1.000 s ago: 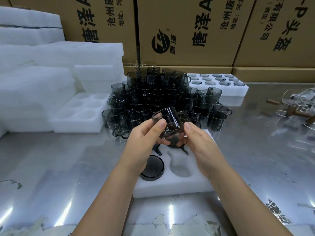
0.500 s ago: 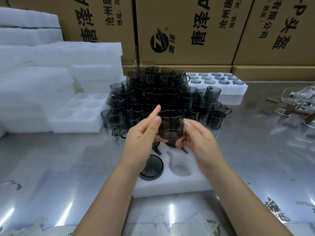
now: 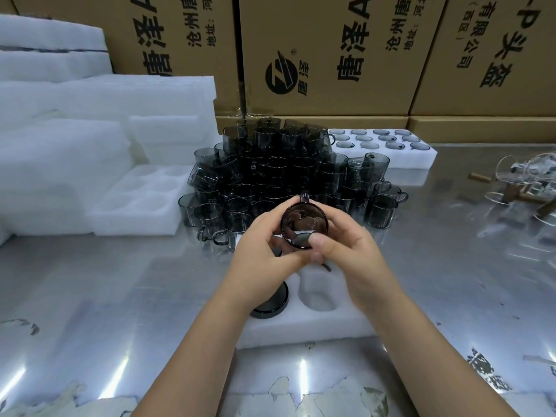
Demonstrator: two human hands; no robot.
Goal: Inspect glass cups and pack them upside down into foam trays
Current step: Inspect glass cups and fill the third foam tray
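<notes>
- Head view: your left hand (image 3: 264, 251) and right hand (image 3: 352, 260) both grasp one smoked glass cup (image 3: 304, 227), fingers curled round its wall and the right thumb on its near edge.
- You hold the cup in the air above the far half of the foam tray (image 3: 316, 329), which lies at 6 o'clock right in front of you. The cup lies on its side with a round end turned to your eyes and its handle at 12 o'clock. Whether that end is the mouth or the base, you cannot tell from here.
- You are judged to be mid-inspection: this cup has not yet been turned over or seated.
- Done so far in this tray: one packed cup (image 3: 270, 302) sits base-up in the near pocket at 7 o'clock. Just beside it, an empty pocket (image 3: 317, 291) waits. The far pockets are hidden under your hands.
- At 1 o'clock, against the cardboard boxes (image 3: 331, 55), a filled tray (image 3: 391, 145) shows rows of cup bases, so that one looks finished.
- Left to do: the pile of cups (image 3: 279, 176) at 12 o'clock is large and stacked several high, so most of the work seems to lie ahead.
- A blank tray (image 3: 135, 212) rests at 10 o'clock, with more foam sheets (image 3: 60, 130) behind it.
</notes>
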